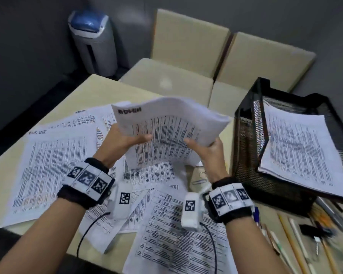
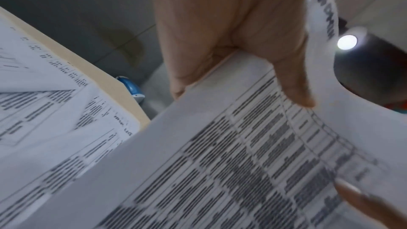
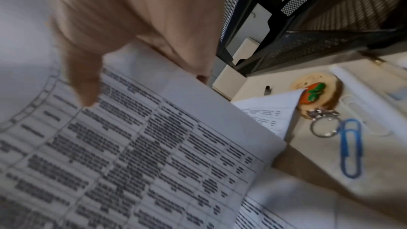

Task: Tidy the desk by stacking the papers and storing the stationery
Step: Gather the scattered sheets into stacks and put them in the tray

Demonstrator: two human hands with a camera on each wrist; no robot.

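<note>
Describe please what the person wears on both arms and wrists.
Both forearms are bare, without sleeves. Each wrist carries a black band with white square-patterned marker tiles. A white camera block, also marked, sits beside each band, and a thin black cable runs back from it.

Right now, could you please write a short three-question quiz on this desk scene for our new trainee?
1. True or false: both hands hold the lifted sheaf of papers.
2. What lies in the top of the black mesh tray? A) pens B) printed papers C) nothing
3. What colour is the paper clip beside the key ring?

Key: 1 true; 2 B; 3 blue.
</note>
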